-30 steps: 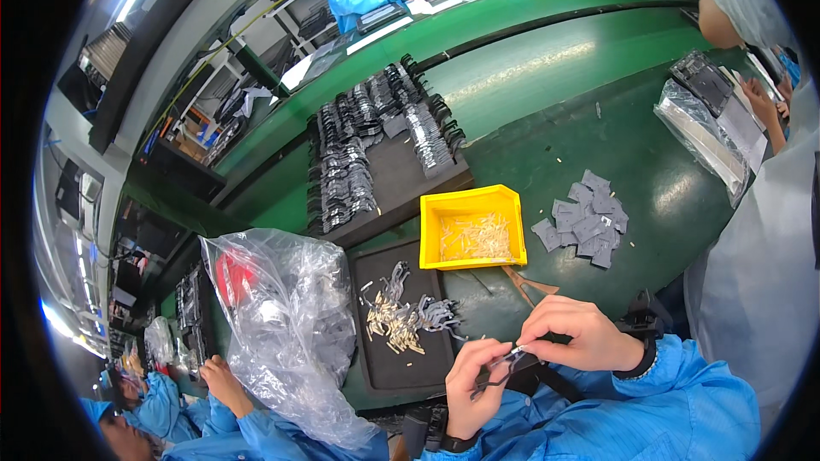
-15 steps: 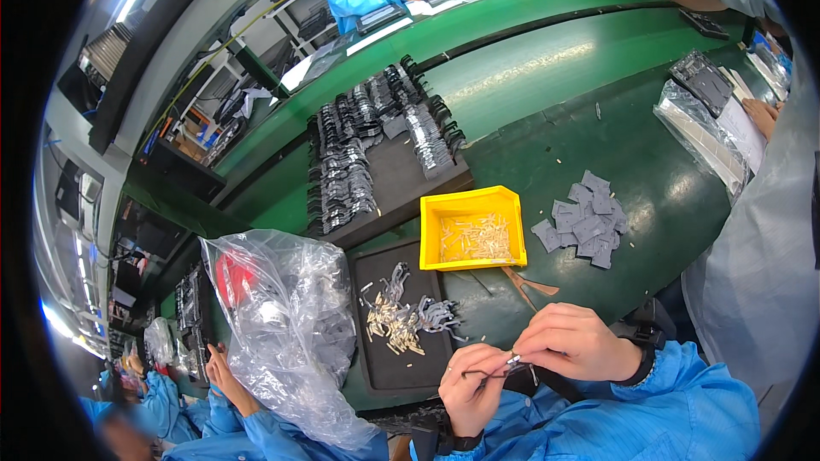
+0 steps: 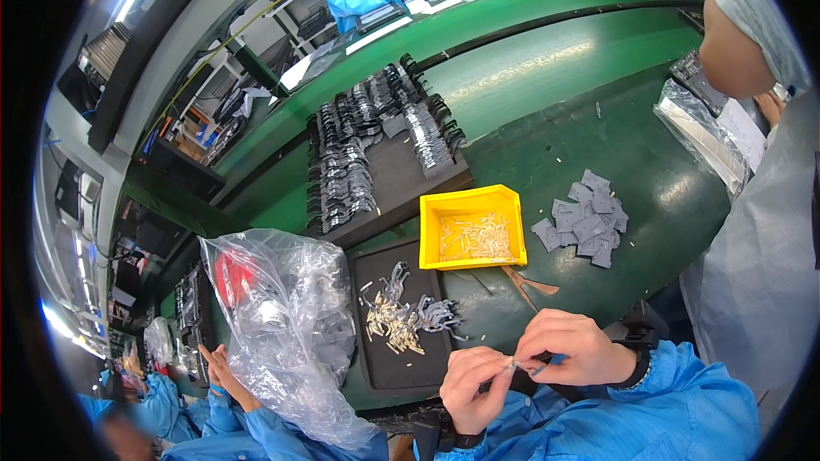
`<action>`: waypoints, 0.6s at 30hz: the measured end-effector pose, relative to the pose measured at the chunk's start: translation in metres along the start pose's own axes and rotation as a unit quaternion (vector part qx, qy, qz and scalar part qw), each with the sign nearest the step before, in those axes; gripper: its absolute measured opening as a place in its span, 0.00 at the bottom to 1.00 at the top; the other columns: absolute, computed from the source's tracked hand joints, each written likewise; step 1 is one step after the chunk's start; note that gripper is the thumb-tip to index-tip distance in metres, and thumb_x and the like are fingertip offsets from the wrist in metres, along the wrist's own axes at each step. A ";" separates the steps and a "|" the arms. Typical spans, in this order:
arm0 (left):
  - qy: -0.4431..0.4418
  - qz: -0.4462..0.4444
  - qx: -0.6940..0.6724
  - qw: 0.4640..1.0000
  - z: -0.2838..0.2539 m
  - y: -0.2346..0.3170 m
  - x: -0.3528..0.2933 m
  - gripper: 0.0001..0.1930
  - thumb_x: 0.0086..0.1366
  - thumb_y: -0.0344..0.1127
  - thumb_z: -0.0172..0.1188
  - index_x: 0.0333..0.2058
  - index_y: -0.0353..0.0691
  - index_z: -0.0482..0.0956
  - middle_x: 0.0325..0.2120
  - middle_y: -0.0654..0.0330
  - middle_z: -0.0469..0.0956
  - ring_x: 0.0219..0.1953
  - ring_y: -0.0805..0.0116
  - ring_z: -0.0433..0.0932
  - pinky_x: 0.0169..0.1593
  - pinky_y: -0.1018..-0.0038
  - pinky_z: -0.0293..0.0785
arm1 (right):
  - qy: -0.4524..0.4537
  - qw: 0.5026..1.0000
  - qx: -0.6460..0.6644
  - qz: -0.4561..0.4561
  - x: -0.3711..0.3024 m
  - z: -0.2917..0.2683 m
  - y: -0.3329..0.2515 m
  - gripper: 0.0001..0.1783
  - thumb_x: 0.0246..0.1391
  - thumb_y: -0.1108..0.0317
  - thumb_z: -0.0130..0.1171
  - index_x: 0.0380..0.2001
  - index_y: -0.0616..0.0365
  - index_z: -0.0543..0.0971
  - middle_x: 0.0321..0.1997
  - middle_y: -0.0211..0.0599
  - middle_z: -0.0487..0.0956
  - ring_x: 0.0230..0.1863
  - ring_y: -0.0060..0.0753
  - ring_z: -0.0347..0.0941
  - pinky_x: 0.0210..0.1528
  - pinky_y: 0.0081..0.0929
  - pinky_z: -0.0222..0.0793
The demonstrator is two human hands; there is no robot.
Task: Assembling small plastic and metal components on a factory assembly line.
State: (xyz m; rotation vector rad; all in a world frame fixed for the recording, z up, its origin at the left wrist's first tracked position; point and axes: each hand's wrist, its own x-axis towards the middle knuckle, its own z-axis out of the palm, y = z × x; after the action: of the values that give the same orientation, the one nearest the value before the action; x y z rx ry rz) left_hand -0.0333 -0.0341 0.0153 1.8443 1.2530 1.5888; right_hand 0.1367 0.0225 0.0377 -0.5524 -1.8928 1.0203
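My left hand (image 3: 472,386) and my right hand (image 3: 571,347) meet at the fingertips just past the table's near edge. Between them is a small pale pin-like piece (image 3: 515,364), mostly covered by the fingers. A small grey curved part (image 3: 536,369) shows under my right fingertips. Both hands are closed in a pinch. To their left, a black tray (image 3: 389,380) bears a heap of brass-coloured pins (image 3: 395,326) and several grey curved parts (image 3: 437,314). Beyond my hands stands a yellow bin (image 3: 471,263) with more small pins in it.
Tweezers (image 3: 531,285) lie in front of the bin. Flat grey plates (image 3: 589,226) are piled at right. A dark foam board (image 3: 401,172) carries rows of black parts. A clear plastic bag (image 3: 295,324) stands left of the tray. Co-workers sit at left, right and across.
My fingertips have shifted slightly, and the dark part that stuck out of my left hand no longer shows there. The co-worker at right has leaned, and the hand at far left moved a little.
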 end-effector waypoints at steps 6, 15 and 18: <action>0.024 -0.108 -0.063 0.992 0.008 -0.001 -0.004 0.08 0.47 0.17 0.62 0.28 0.32 0.77 0.27 0.55 0.76 0.33 0.64 0.75 0.39 0.72 0.70 | 0.007 0.997 0.020 0.072 -0.002 0.003 0.002 0.07 0.39 0.78 0.61 0.27 0.61 0.76 0.29 0.34 0.77 0.31 0.33 0.73 0.33 0.26 0.69; 0.050 -0.150 -0.106 0.982 0.013 -0.001 -0.009 0.11 0.47 0.16 0.62 0.31 0.32 0.78 0.28 0.56 0.77 0.33 0.65 0.76 0.39 0.75 0.71 | 0.013 0.996 0.020 0.088 -0.002 0.003 0.001 0.06 0.41 0.76 0.62 0.26 0.61 0.76 0.28 0.34 0.77 0.31 0.32 0.73 0.33 0.26 0.69; 0.048 -0.135 -0.109 0.984 0.012 -0.002 -0.011 0.11 0.46 0.15 0.62 0.31 0.32 0.77 0.28 0.55 0.77 0.33 0.65 0.76 0.38 0.74 0.71 | 0.007 0.998 0.008 0.067 -0.001 0.002 -0.002 0.07 0.40 0.77 0.62 0.26 0.61 0.77 0.28 0.33 0.77 0.30 0.33 0.73 0.32 0.26 0.69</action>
State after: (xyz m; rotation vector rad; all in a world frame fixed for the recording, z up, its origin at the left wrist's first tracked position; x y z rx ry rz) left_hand -0.0228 -0.0389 0.0040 1.4162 1.2529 1.6071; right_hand 0.1358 0.0200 0.0381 -0.6825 -1.8524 1.1140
